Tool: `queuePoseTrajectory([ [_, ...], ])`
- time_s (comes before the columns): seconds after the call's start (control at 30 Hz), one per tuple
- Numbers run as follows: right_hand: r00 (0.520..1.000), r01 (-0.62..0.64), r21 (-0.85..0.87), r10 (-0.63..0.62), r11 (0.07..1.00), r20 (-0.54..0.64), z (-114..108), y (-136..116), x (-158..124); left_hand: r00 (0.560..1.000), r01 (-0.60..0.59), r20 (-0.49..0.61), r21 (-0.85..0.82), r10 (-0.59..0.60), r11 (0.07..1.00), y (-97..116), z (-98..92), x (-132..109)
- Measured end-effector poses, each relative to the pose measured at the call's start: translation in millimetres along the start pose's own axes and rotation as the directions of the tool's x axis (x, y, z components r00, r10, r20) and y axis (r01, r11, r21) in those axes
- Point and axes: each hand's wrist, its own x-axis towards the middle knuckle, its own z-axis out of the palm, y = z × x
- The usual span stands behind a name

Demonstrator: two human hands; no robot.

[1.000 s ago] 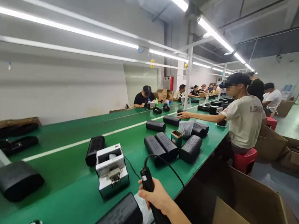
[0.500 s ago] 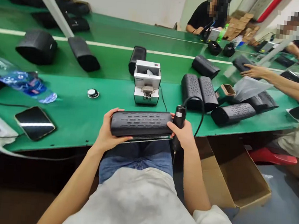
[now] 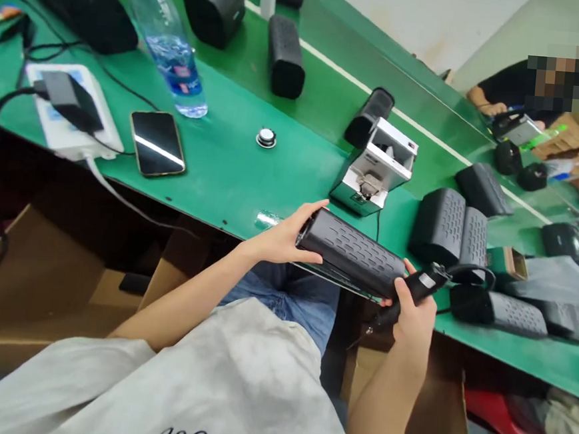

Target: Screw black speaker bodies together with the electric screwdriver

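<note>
A black speaker housing [image 3: 357,252] with a slotted grille is held above the bench's front edge, slanting down to the right. My left hand [image 3: 288,237] is closed around its left end, where the end looks open and dark inside. My right hand [image 3: 413,307] grips a black corded electric screwdriver [image 3: 417,287], its bit pointing down and left. The fingers of that hand also touch the speaker's right end. Just beyond the speaker stands a silver screw feeder [image 3: 376,167]. A small round silver-and-white part [image 3: 266,137] lies on the green bench [image 3: 218,164].
To the left are a phone [image 3: 157,144], a water bottle [image 3: 174,54] and a white power strip [image 3: 72,113] with cables. Several black speakers [image 3: 439,222] stand on the right near a plastic bag [image 3: 565,279]. Cardboard boxes [image 3: 30,263] sit below. A co-worker [image 3: 510,87] sits across.
The view has turned left and tilted, so the bench now slopes down to the right. The screwdriver has gone from upright to slanted. Both hands keep hold of the speaker.
</note>
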Motion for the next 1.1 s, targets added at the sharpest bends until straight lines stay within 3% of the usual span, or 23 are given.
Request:
queuePoseTrajectory([
  [0.2, 0.998, -0.010, -0.089, 0.005, 0.996, -0.056, -4, -7, -4, 0.995, -0.094, -0.025, -0.015, 0.093, 0.995, -6, 4.7, 4],
  [0.47, 0.992, -0.028, -0.226, 0.000, 0.974, -0.123, -5, -18, -17, 0.993, -0.122, -0.015, -0.044, 0.121, 0.992, -8, 6.6, 2],
  [0.6, 0.995, -0.067, -0.243, 0.046, 0.968, -0.091, 0, -26, -21, 0.998, -0.058, 0.016, -0.078, 0.059, 0.995, -7, 4.8, -3],
  [0.83, 0.985, -0.151, -0.269, 0.121, 0.951, -0.127, -8, -21, -10, 0.971, 0.222, -0.048, -0.156, -0.232, 0.962, 17, 5.3, -14],
  [0.97, 0.976, -0.199, -0.255, 0.167, 0.946, -0.141, -16, -12, 2, 0.964, 0.256, -0.044, -0.128, -0.264, 0.958, 23, 4.8, -11],
  [1.1, 0.981, -0.179, -0.179, 0.160, 0.968, -0.112, -21, -4, -4, 0.970, 0.240, 0.005, -0.153, -0.242, 0.959, 24, 1.1, -18],
])
